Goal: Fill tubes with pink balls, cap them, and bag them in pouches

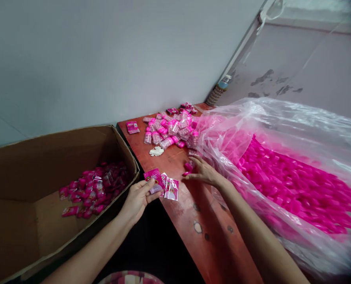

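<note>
Between the thumb and fingers of my left hand is a pink printed label, held over the left edge of the table. Just right of it, two more shiny pink-and-silver labels overlap at the table edge. My right hand hovers low over the table, thumb and fingers apart, around small pink caps; whether it touches them I cannot tell. Beyond both hands is a heap of small clear bottles with pink caps and pale round contents. A crumpled white scrap lies in front of the heap.
At left stands an open cardboard box holding a pile of pink-labelled bottles. A large clear plastic bag of pink caps covers the table's right side. Label stacks and a wrapped bottle sit toward the wall.
</note>
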Available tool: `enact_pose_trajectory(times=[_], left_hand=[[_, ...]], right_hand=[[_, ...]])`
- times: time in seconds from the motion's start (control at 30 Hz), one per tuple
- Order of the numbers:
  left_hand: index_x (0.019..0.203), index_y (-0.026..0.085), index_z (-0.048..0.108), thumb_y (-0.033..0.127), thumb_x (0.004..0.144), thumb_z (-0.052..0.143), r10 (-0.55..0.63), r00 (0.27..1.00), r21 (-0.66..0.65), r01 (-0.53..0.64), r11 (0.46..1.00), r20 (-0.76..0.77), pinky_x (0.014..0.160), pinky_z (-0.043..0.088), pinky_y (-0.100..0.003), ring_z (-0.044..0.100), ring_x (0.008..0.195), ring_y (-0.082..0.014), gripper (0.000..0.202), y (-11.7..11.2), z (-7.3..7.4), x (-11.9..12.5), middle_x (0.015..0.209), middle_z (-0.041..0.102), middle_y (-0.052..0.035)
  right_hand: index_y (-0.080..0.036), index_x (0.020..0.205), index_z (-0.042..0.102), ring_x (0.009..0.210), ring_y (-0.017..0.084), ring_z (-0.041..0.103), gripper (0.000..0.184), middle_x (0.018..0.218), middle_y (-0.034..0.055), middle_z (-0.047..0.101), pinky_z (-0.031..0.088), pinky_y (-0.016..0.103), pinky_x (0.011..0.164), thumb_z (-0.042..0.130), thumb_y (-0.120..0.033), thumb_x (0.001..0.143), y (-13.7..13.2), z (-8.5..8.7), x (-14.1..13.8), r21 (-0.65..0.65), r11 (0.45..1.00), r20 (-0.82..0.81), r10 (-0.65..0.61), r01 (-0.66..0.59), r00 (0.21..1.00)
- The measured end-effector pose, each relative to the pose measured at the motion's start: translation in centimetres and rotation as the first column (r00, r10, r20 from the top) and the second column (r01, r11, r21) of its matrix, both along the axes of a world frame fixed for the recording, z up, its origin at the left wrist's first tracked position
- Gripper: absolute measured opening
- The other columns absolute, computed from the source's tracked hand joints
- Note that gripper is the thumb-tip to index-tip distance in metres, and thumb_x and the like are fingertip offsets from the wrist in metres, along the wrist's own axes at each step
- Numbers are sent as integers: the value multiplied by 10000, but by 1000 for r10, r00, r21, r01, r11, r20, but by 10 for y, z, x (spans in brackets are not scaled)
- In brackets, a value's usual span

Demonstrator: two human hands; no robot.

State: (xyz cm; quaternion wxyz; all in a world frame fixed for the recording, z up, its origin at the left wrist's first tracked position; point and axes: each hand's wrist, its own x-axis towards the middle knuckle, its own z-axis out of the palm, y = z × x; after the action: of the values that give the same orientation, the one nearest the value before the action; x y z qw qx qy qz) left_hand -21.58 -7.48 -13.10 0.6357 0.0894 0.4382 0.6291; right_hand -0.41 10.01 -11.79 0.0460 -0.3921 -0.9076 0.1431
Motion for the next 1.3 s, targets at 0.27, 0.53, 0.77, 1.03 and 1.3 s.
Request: enact_pose_trajectory(times=[0.27,0.53,0.77,1.03,1.3], left_hand=[[695,93,589,236,699,657,3,1000,-25,-3,1000,13,611,544,-226,618,638,-121,158,0,-7,2,661,620,-38],[706,92,594,236,690,665,33,998,-9,-32,999,54,615,541,-219,620,630,-120,161,5,-6,6,678,631,-44],[697,93,578,223,709,646,27,999,-9,-27,1000,46,622,543,-246,624,631,-131,147,-2,-4,2,674,634,-55],[744,92,615,325,697,643,-199,980,22,199,980,-10,597,525,-272,618,653,-150,239,-8,2,17,708,632,-73],[624,85,634,366,674,646,-264,930,89,294,952,-255,596,492,-242,562,552,-103,285,-19,-3,17,575,586,-18]], right_hand=[[-177,1042,573,1013,231,506,377,1082,94,566,370,337,889,507,-395,741,-16,-32,-14,187,946,-215,-223,264,951],[-184,932,622,972,239,498,277,1036,73,584,350,362,879,514,-311,710,-23,-43,-28,262,891,-287,-294,370,912],[-178,1081,539,949,323,518,510,1121,167,533,383,428,765,525,-532,714,-62,-24,-30,198,854,-121,-465,480,877],[-197,1038,531,784,209,587,398,863,59,629,443,319,665,600,-409,709,-110,11,-56,-633,773,-576,-506,41,642],[-171,842,554,522,111,530,275,588,-34,582,392,216,506,692,-277,629,-144,-5,-64,-842,532,-522,-762,-90,383]])
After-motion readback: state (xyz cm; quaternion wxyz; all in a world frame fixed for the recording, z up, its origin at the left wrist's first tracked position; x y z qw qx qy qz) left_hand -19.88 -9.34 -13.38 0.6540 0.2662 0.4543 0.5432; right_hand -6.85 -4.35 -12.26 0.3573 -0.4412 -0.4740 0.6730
